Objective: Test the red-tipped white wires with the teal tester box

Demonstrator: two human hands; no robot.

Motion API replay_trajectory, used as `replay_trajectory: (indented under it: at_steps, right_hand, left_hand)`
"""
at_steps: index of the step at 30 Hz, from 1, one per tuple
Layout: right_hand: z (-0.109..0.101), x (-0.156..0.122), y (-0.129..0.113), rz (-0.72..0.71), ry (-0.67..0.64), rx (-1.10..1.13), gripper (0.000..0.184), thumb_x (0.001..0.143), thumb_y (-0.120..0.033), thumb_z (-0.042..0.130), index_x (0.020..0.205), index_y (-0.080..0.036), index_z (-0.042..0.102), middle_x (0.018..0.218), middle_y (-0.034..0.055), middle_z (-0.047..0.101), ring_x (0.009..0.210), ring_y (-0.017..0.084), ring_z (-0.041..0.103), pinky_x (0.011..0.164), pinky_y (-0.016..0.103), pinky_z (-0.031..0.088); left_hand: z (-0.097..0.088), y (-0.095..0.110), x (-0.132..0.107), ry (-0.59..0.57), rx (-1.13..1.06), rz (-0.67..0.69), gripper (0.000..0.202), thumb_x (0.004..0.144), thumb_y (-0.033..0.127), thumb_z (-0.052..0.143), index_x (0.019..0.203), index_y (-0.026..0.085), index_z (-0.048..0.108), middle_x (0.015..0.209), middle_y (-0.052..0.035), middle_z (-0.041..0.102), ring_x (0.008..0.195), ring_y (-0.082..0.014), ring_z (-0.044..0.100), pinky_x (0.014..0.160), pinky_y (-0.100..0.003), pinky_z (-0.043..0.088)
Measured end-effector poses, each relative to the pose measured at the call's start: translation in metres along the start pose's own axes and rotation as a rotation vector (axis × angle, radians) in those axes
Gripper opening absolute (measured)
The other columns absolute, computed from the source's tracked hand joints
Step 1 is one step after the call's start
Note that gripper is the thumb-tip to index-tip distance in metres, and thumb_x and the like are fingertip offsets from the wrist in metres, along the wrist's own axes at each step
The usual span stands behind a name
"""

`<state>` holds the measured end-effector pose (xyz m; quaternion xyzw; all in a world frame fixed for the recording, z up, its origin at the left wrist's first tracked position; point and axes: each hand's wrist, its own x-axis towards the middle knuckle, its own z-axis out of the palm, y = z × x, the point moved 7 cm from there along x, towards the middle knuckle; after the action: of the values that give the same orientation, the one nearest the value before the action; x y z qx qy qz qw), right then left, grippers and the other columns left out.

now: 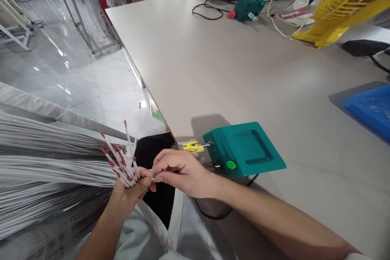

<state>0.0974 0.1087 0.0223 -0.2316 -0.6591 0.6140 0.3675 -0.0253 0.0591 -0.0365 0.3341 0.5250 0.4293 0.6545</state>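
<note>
The left hand (138,182) comes in from the view's seven o'clock, wrist low, its fingers curled shut around a bundle of white wires (120,163). The right hand (183,172) reaches across from four o'clock, palm down, thumb and forefinger pinched on a small pale piece (152,178) at the left thumb's tip; whether it belongs to a wire cannot be told. The bundle's red-tipped ends fan out above the left fingers, toward their eleven o'clock; long white wires (55,170) lie at nine. On the counter (189,57), at the right hand's two o'clock, a green box (252,150) carries dark lettering too small to read, with a yellow clip (192,146) at its nine.
</note>
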Motion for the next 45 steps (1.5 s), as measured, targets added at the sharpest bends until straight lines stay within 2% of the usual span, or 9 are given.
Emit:
replay_trajectory:
  at_steps: [5,9,15,21,26,34,36,41,45]
  right_hand:
    - [0.011,-0.003,0.028,0.227,0.13,0.428,0.017,0.071,-0.031,0.068,0.073,-0.014,0.066,0.073,0.0003,0.055,0.057,0.007,0.055,0.049,0.019,0.043]
    - [0.016,-0.008,0.04,0.394,0.133,0.544,0.022,0.069,-0.034,0.07,0.072,-0.013,0.066,0.063,-0.0005,0.057,0.052,0.006,0.053,0.043,0.016,0.037]
    - [0.014,-0.011,0.046,0.438,0.166,0.548,0.026,0.069,-0.038,0.069,0.07,-0.013,0.064,0.058,-0.0018,0.055,0.047,0.005,0.047,0.041,0.016,0.035]
    - [-0.007,-0.011,0.017,0.118,0.293,-0.054,0.016,0.082,-0.026,0.055,0.072,-0.016,0.064,0.065,0.0012,0.057,0.062,0.01,0.054,0.055,0.022,0.045]
    - [0.002,-0.013,-0.009,-0.23,0.104,-0.722,0.018,0.083,-0.014,0.044,0.075,-0.014,0.061,0.072,0.0054,0.059,0.068,0.013,0.052,0.057,0.022,0.042]
    - [0.013,-0.018,-0.004,-0.307,-0.111,-1.12,0.02,0.078,-0.009,0.04,0.073,-0.015,0.059,0.072,0.0045,0.055,0.057,0.013,0.045,0.05,0.026,0.034]
    - [0.011,-0.018,-0.001,-0.246,-0.138,-1.077,0.021,0.078,-0.008,0.039,0.076,-0.014,0.059,0.075,0.0052,0.055,0.059,0.013,0.046,0.05,0.025,0.036]
    - [-0.013,-0.014,-0.005,-0.083,0.154,-0.599,0.018,0.086,-0.014,0.041,0.093,-0.014,0.058,0.084,0.0074,0.058,0.078,0.014,0.054,0.068,0.026,0.046]
    - [-0.007,-0.009,-0.003,-0.01,0.102,-0.414,0.017,0.086,-0.022,0.049,0.097,-0.015,0.06,0.088,0.0082,0.06,0.071,0.012,0.057,0.056,0.022,0.047]
  left_hand:
    - [0.004,-0.006,0.0,-0.029,-0.184,-0.03,0.023,0.067,0.038,0.073,0.063,0.016,0.065,0.054,0.0,0.056,0.046,-0.0067,0.043,0.041,-0.016,0.031]
    - [0.015,-0.008,0.003,-0.027,-0.247,-0.006,0.024,0.066,0.039,0.073,0.063,0.016,0.064,0.054,0.0009,0.055,0.045,-0.0055,0.041,0.041,-0.015,0.031]
    - [0.02,-0.01,0.006,0.028,-0.272,0.028,0.022,0.068,0.036,0.072,0.067,0.016,0.064,0.056,0.0015,0.055,0.046,-0.0065,0.042,0.047,-0.019,0.038]
    - [0.014,-0.007,0.001,0.09,0.011,0.071,0.02,0.077,0.034,0.064,0.071,0.015,0.063,0.056,0.001,0.055,0.044,-0.0063,0.04,0.039,-0.018,0.027]
    - [0.015,-0.005,-0.006,0.082,0.22,0.11,0.021,0.083,0.033,0.056,0.078,0.014,0.063,0.051,0.0019,0.053,0.041,-0.0068,0.041,0.04,-0.019,0.03]
    - [0.008,-0.004,-0.006,0.175,0.073,0.07,0.018,0.08,0.034,0.06,0.077,0.016,0.06,0.062,0.001,0.06,0.039,-0.0043,0.041,0.035,-0.016,0.03]
    - [0.005,0.002,-0.008,0.237,0.049,0.084,0.017,0.078,0.033,0.062,0.078,0.016,0.06,0.061,0.0016,0.06,0.04,-0.0044,0.042,0.037,-0.016,0.031]
    - [0.005,0.003,-0.007,0.248,0.047,0.076,0.018,0.076,0.034,0.063,0.077,0.015,0.062,0.059,0.0009,0.06,0.04,-0.0049,0.041,0.036,-0.017,0.029]
    - [0.01,-0.004,-0.002,0.136,0.09,0.07,0.02,0.079,0.034,0.06,0.074,0.015,0.061,0.06,0.0002,0.058,0.041,-0.006,0.042,0.037,-0.018,0.029]
